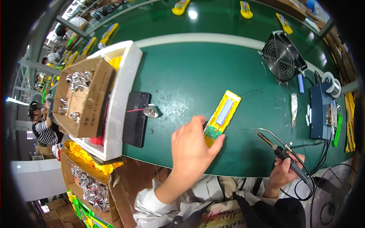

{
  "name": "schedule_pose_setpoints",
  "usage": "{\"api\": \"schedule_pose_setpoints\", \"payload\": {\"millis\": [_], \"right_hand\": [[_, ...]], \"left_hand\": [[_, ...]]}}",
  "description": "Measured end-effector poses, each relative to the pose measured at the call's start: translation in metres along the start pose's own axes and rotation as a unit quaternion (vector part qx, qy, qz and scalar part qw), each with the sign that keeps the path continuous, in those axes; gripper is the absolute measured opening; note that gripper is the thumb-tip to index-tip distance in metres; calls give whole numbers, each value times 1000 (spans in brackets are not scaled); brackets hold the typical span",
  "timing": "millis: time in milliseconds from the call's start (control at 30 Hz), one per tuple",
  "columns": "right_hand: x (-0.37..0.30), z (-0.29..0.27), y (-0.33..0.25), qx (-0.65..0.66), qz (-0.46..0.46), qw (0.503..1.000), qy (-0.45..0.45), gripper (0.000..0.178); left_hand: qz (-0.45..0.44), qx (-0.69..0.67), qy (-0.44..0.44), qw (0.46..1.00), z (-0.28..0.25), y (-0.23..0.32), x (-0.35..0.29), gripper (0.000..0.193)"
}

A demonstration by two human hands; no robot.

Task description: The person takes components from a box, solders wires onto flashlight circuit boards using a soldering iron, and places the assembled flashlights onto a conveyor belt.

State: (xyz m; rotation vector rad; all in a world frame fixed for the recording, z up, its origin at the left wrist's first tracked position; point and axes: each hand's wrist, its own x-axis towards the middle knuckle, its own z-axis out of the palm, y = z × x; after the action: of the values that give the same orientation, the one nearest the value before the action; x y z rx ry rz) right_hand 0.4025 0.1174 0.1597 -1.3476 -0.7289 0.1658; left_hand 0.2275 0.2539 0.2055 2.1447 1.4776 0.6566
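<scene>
My left hand [192,146] has its fingers and thumb on either side of the lower end of a yellow plastic housing [235,97], gripping it on the green mat. Inside the housing lie a blue cylindrical battery [225,112] and a small green circuit board [213,132] with thin wires; the hand partly hides this end. My right hand [287,169] is closed round the handle of a soldering iron [287,159] that has a curved metal feed tube. The iron's tip points up and left, apart from the housing.
Left stand a black phone [135,119] with a small reflector [151,111] at its edge, a white foam box [127,72] and a carton [99,95] of reflectors. Right are a black fan [283,57], a blue solder station [321,110] and a solder spool [334,87]. Yellow housings [180,7] lie beyond.
</scene>
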Motion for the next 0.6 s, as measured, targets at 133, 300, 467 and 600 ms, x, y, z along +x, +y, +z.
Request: {"api": "schedule_pose_setpoints", "payload": {"millis": [133, 300, 467, 600], "right_hand": [[5, -13, 6, 27, 33, 997, 59, 22], [17, -21, 11, 42, 59, 996, 49, 18], [18, -15, 16, 74, 87, 992, 53, 20], [11, -19, 23, 25, 118, 988, 93, 26]], "left_hand": [[36, 156, -101, 982, 5, 7, 14, 37], [-44, 152, -129, 979, -22, 9, 51, 42], [-23, 125, 13, 992, -64, -24, 148, 39], [-33, 209, 93, 973, -67, -48, 258, 33]]}}
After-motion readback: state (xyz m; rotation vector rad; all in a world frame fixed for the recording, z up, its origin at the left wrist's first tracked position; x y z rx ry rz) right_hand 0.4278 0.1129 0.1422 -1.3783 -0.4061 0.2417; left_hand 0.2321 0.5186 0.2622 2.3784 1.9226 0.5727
